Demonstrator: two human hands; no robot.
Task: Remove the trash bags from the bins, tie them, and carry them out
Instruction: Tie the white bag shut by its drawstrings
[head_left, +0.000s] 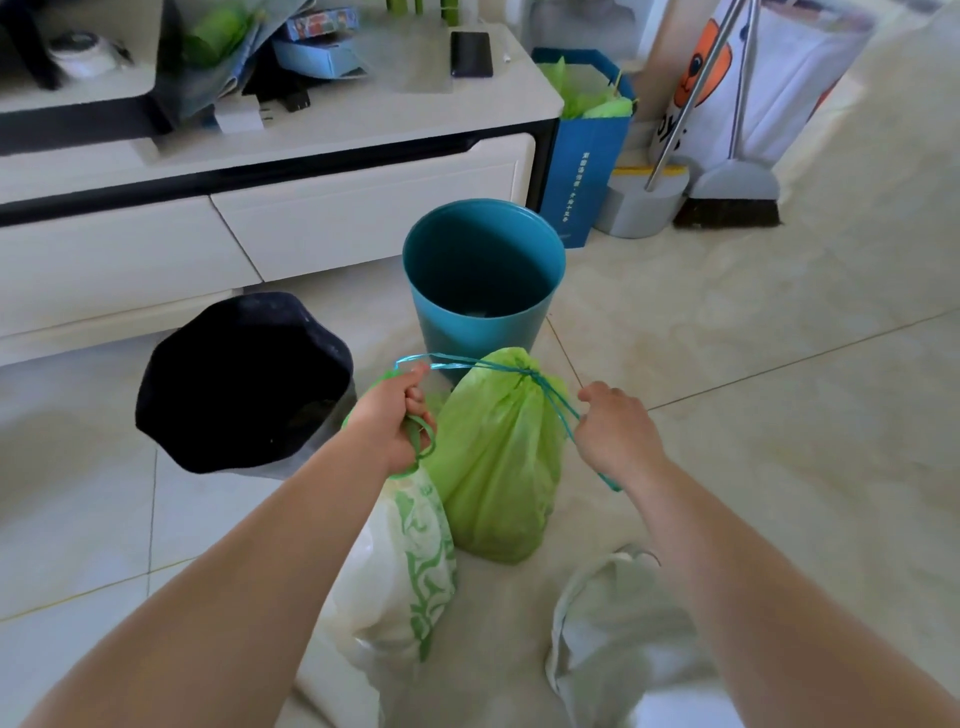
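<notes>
A green trash bag stands upright on the tiled floor, out of its bin, its neck gathered tight by a teal drawstring. The string runs out from the neck to both sides, pulled taut, which suggests the knot is being cinched.

The left hand is curled closed round one end of the string. It also has a green loop hooked in its fingers, the handle of a white bag with a green pattern that sags below the wrist, likely kept there so it is ready to carry. The right hand is closed in a fist on the other end, with the loose tail trailing past the wrist.

Just behind the green bag is a teal bin, apparently empty. To its left is a black bin; its dark inside is hard to read. Another pale bag lies near the right forearm. A blue paper bag and a broom stand farther back.
</notes>
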